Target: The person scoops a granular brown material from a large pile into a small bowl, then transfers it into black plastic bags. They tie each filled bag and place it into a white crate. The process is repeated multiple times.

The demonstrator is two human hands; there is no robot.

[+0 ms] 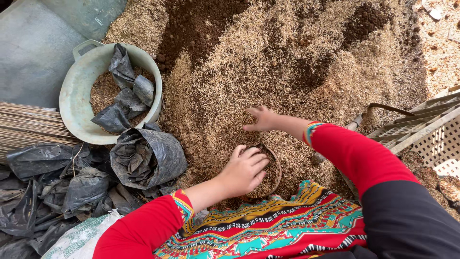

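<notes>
Our left hand (245, 170) presses flat, fingers loose, on a small round husk-filled pot (268, 173) at lower centre; our right hand (261, 119), open, scoops the husk heap (287, 62). A basin (76, 91) crowds the left, a crate (426, 132) the right.

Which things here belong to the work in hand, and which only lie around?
In use:
- left hand pressing into the small round pot
- right hand scooping the husk and soil heap

Lying about:
- green basin with crumpled black bags
- open black bag
- plastic crate
- bundle of thin sticks
</notes>
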